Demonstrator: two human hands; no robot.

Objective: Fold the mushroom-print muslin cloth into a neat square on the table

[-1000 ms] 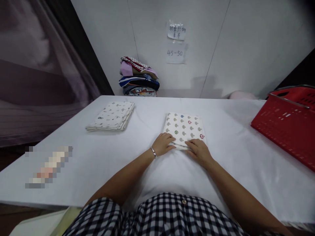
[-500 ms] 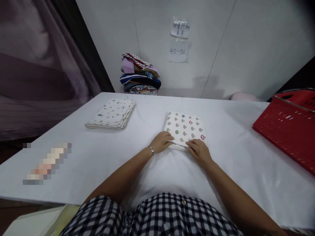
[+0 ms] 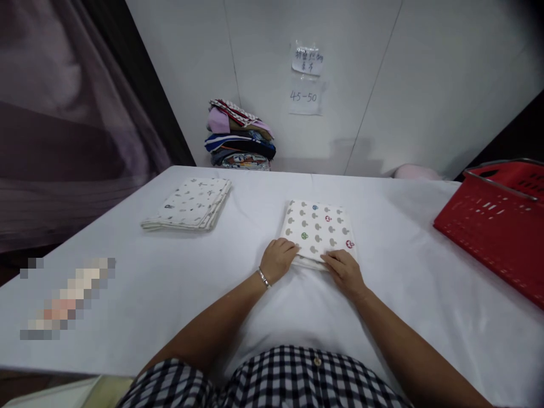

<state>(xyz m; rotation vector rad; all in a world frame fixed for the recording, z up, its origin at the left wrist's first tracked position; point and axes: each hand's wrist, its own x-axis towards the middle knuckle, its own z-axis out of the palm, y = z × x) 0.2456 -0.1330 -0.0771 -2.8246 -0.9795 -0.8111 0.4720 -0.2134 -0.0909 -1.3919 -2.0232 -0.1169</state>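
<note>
A folded white cloth [image 3: 318, 226] printed with mushrooms lies flat on the white-covered table, its layers showing along the near edge. My left hand [image 3: 278, 259] is closed on its near left corner, fingers bent over the edge. At the near edge, right of the middle, my right hand [image 3: 344, 272] pinches the top layer between thumb and fingers. The undersides of both hands' grips are partly hidden. Farther left rests a second folded white cloth [image 3: 187, 203] with small dark prints, apart from both hands.
A red plastic basket [image 3: 488, 232] with a metal handle stands at the right. Behind the table's far edge, a pile of folded fabrics [image 3: 240, 136] rises by the wall. A blurred-out item [image 3: 70, 297] lies at the left, and two paper signs [image 3: 306, 79] hang on the wall.
The whole view has shifted slightly, so everything sits a little lower. Both hands stay at the cloth's near edge, and the left hand's fingers look more curled.
</note>
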